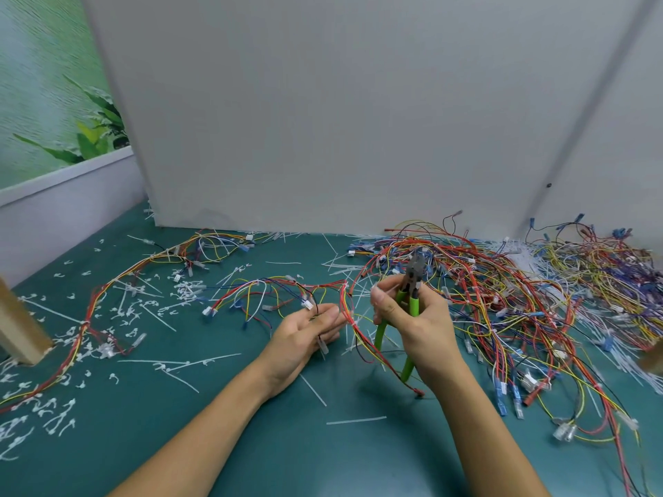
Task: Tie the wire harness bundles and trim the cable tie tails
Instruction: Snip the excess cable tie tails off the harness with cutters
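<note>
My right hand [412,317] grips green-handled cutters [412,281], grey jaws pointing up and away, and also pinches a thin white cable tie [385,290] between thumb and forefinger. My left hand [305,335] lies palm up with relaxed fingers under the wires of a red, yellow and blue harness [272,288], which arches between the two hands. A white tie [353,322] wraps that harness just right of the left fingertips.
A big tangled heap of harnesses [520,292] fills the right of the green mat [287,443]. Another harness [107,292] stretches along the left. Cut tie tails [46,410] and loose ties litter the mat. A grey partition [323,120] stands behind; a wooden post [18,324] is at the left edge.
</note>
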